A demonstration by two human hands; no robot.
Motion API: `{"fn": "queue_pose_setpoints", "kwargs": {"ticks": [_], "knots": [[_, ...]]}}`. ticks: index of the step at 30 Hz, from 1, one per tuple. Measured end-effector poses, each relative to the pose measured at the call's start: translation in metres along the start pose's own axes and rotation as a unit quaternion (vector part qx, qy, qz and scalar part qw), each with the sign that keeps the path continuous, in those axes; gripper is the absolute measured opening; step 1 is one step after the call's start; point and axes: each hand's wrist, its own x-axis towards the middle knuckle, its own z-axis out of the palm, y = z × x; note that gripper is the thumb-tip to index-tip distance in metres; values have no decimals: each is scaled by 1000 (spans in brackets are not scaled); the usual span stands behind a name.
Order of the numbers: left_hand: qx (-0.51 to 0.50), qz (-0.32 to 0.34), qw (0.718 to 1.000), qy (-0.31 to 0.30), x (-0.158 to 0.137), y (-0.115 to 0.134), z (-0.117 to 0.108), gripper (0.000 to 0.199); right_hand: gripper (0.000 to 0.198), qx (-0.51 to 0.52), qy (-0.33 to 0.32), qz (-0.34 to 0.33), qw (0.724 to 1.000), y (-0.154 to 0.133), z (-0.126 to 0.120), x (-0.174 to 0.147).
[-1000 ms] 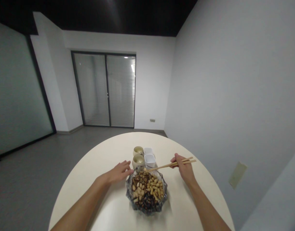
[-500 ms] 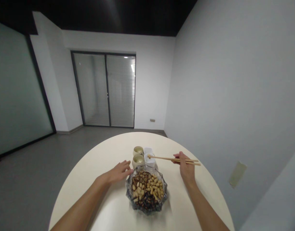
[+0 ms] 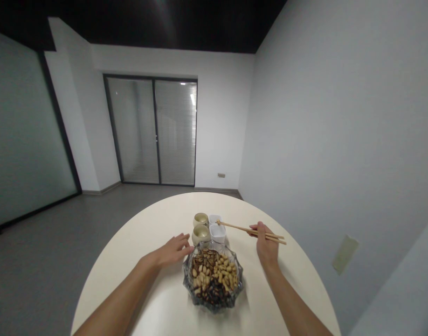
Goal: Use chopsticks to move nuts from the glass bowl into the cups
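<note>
My right hand (image 3: 266,242) grips a pair of wooden chopsticks (image 3: 235,227). Their tips are over the far white cup (image 3: 213,218), with a small pale piece, perhaps a peanut, at the end; it is too small to be sure. The near white cup (image 3: 217,239) stands just in front of the far one. My left hand (image 3: 174,249) lies with fingers stretched out, thumb at the rim of a scalloped glass bowl (image 3: 213,308). Inside the bowl are striped sunflower seeds (image 3: 204,255), peanuts (image 3: 226,270), pistachios (image 3: 200,277) and dark seeds (image 3: 214,293) in separate heaps.
Two small beige-green cups, a far cup (image 3: 201,218) and a near cup (image 3: 200,233), stand left of the white cups, behind the bowl. Everything rests on a round cream table (image 3: 158,308). A white wall (image 3: 322,140) runs close along the right side.
The chopstick tips have moved away from me, from the near white cup to the far one. My right hand has shifted slightly left. The left hand has stayed in place.
</note>
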Motion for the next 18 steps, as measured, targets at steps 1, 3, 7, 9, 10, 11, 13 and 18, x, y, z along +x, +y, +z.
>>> {"fn": "queue_pose_setpoints", "kwargs": {"ticks": [1,3,7,9,10,11,13,18], "knots": [[-1,1,1000,1,1,-1,1,75,54,-6,1,-1,1000,0,0,0],[-3,1,1000,3,2,-3,2,73,54,-15,2,-5,1000,0,1,0],[4,-2,1000,3,2,-3,3,69,54,-21,-8,-20,1000,1,4,-1],[9,-2,1000,3,1,-2,2,69,53,-23,-10,-23,999,1,5,-1],[10,-2,1000,3,1,-1,2,69,52,-23,-10,-24,999,1,6,-2],[11,-3,1000,3,0,0,1,69,52,-23,-11,-27,999,1,6,-2],[13,-5,1000,1,0,1,0,69,51,-19,-15,-32,999,0,7,-3],[17,-3,1000,-1,0,1,0,73,49,-8,-27,-33,999,-1,8,-4]]}}
